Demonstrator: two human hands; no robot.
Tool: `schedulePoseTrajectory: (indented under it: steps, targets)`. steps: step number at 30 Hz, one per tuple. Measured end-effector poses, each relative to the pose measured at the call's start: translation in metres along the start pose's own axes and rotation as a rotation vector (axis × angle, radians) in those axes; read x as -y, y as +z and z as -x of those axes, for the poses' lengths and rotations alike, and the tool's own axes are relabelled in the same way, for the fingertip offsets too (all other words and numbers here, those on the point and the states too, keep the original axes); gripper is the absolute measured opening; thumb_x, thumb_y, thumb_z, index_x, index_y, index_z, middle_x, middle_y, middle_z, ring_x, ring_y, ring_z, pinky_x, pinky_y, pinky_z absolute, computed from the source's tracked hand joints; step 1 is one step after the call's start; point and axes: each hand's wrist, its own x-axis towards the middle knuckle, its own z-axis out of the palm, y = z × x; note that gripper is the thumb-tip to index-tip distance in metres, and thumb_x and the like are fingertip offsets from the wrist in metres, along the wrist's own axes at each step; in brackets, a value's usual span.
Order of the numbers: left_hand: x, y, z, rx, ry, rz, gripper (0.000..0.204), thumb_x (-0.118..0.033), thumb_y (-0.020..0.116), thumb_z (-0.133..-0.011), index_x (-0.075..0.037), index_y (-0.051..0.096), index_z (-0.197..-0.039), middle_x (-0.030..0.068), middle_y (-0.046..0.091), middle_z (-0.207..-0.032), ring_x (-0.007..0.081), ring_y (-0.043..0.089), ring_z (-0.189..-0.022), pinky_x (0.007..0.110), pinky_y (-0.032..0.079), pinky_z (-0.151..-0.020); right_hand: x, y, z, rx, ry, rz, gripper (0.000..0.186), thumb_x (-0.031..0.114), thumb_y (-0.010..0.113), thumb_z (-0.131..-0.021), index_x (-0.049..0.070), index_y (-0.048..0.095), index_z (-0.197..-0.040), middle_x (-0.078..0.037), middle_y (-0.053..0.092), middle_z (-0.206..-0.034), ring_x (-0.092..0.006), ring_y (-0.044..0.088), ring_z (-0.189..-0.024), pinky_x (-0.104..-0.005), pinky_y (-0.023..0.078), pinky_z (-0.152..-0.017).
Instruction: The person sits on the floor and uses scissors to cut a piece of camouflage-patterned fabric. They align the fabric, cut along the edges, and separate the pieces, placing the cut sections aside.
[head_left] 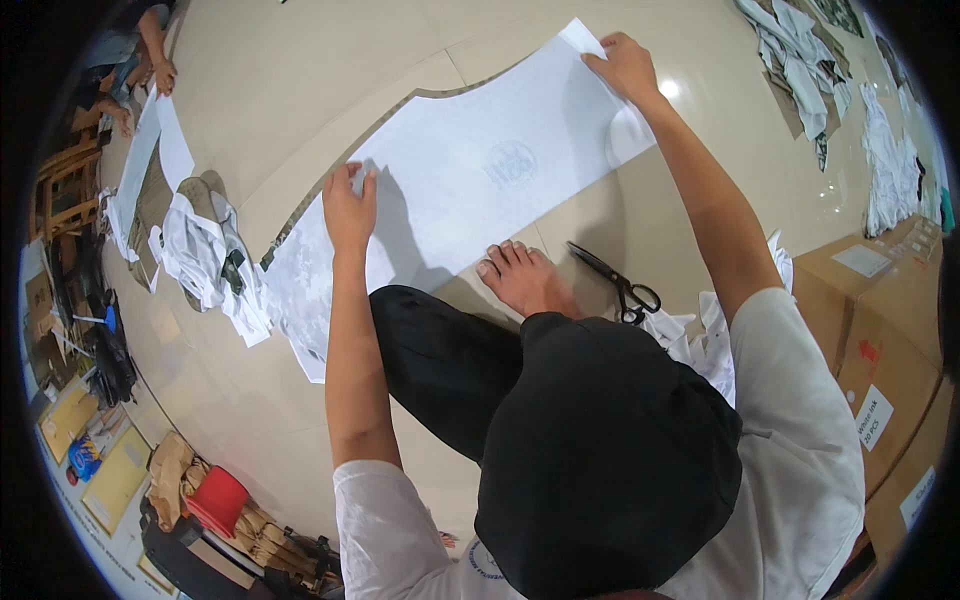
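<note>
A long white paper pattern sheet [480,170] lies flat on the beige floor over camouflage fabric [290,285]. My left hand [349,207] presses on the sheet's near left part, fingers spread. My right hand [624,66] pins the sheet's far right corner. My bare foot [525,278] rests beside the sheet's near edge, knee in black trousers bent in front of me. Black scissors [615,282] lie on the floor just right of the foot, untouched.
A pile of cut fabric pieces [205,255] lies left of the sheet. White scraps [700,335] sit by my right side, cardboard boxes [880,330] further right. More fabric pieces [800,50] lie at the far right. Another person [140,50] sits at far left.
</note>
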Motion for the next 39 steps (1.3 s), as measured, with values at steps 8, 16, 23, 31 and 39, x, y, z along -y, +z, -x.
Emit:
schedulePoseTrajectory:
  steps: [8,16,23,31,39]
  targets:
    - [-0.012,0.041,-0.032,-0.053,0.061,-0.164,0.027,-0.03,0.08,-0.095,-0.008,0.071,-0.109,0.0117,0.069,-0.11,0.0358,0.063,-0.103,0.048,0.052,-0.089,-0.005,0.014,-0.022,-0.033,-0.052,-0.024,0.05,0.045,0.083,-0.085,0.001,0.076,-0.109,-0.016,0.078,-0.107,-0.0304,0.074,-0.096,-0.0397,0.058,-0.086]
    - [-0.008,0.046,-0.037,-0.133,0.107,-0.09,0.019,-0.024,0.078,-0.096,-0.01,0.071,-0.107,0.011,0.068,-0.107,0.0351,0.063,-0.102,0.048,0.051,-0.088,0.009,0.004,-0.003,-0.034,-0.028,-0.149,0.043,0.039,0.079,-0.093,0.0,0.071,-0.11,-0.012,0.076,-0.097,-0.022,0.069,-0.084,-0.0362,0.055,-0.079]
    - [-0.016,0.044,-0.048,-0.027,0.072,-0.155,0.014,-0.021,0.075,-0.098,-0.011,0.071,-0.106,0.0086,0.068,-0.107,0.0329,0.063,-0.104,0.048,0.049,-0.089,0.008,0.009,0.001,-0.093,-0.011,-0.218,0.042,0.037,0.079,-0.094,0.0,0.07,-0.112,-0.012,0.076,-0.098,-0.021,0.069,-0.085,-0.0354,0.055,-0.08]
    - [-0.016,0.048,-0.045,-0.04,0.095,-0.214,0.012,-0.017,0.066,-0.104,-0.01,0.063,-0.113,0.006,0.069,-0.104,0.03,0.063,-0.105,0.051,0.038,-0.103,0.006,0.012,0.003,-0.122,0.026,-0.254,0.042,0.035,0.079,-0.093,0.0,0.069,-0.114,-0.012,0.076,-0.1,-0.0205,0.07,-0.087,-0.0347,0.056,-0.081]
    - [-0.014,0.048,-0.061,0.051,0.123,-0.02,0.017,-0.019,0.065,-0.106,-0.007,0.058,-0.115,0.0085,0.071,-0.1,0.0266,0.068,-0.093,0.046,0.039,-0.103,0.004,0.015,0.004,-0.145,0.051,-0.272,0.042,0.033,0.08,-0.093,0.0,0.069,-0.117,-0.012,0.076,-0.103,-0.0201,0.071,-0.089,-0.034,0.056,-0.082]
